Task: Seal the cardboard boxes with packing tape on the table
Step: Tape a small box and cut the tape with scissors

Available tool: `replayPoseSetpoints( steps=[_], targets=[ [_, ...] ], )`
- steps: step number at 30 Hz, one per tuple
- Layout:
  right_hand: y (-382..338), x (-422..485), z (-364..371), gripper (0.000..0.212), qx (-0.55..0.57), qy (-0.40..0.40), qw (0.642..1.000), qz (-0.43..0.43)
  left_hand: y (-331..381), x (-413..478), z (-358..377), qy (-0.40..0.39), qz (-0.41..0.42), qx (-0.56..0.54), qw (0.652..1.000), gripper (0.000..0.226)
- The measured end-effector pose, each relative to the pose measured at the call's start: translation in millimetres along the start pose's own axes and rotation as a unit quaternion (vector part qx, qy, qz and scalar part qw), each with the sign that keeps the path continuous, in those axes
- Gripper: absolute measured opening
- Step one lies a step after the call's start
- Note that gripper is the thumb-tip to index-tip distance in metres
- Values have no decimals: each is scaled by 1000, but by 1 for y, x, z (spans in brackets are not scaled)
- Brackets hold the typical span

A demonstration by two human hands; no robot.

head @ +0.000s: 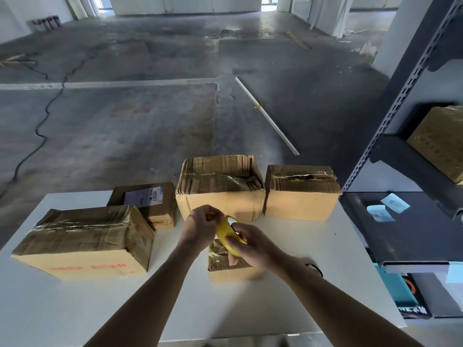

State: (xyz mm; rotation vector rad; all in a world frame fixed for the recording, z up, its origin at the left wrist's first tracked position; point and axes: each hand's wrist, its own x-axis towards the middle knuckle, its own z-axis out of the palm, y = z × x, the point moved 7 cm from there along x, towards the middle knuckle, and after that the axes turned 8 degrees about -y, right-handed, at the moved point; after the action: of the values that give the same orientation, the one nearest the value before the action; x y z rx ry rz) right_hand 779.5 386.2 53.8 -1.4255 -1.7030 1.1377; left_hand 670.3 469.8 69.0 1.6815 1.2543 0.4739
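A yellow roll of packing tape (226,232) is held above a small cardboard box (229,267) near the table's middle. My right hand (246,246) grips the roll from the near side. My left hand (201,224) pinches at the roll's far edge, fingers curled. Behind stand a large box (220,189) with a rumpled taped top and another box (300,194) to its right. A wide box (85,244) lies at the left, with a dark labelled box (147,200) behind it.
The white table (313,249) ends just past the far boxes. A dark metal shelf rack (406,216) stands close on the right, holding a box (441,144) and paper notes. A black band (314,267) lies by my right forearm.
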Motion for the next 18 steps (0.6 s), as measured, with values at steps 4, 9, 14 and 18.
replayPoseSetpoints(
  steps=[4, 9, 14, 18],
  targets=[
    [-5, 2, 0, 34, 21, 18, 999, -16, 2, 5, -6, 15, 3, 16, 1000, 23],
    [-3, 9, -5, 40, 8, 37, 999, -10, 10, 9, -15, 37, 21, 30, 999, 20],
    [7, 10, -11, 28, -11, 23, 999, 23, 17, 5, -22, 63, 55, 65, 994, 11],
    [10, 14, -14, 24, -55, 19, 997, 47, 24, -1, -29, 93, 95, 82, 988, 10]
  ],
)
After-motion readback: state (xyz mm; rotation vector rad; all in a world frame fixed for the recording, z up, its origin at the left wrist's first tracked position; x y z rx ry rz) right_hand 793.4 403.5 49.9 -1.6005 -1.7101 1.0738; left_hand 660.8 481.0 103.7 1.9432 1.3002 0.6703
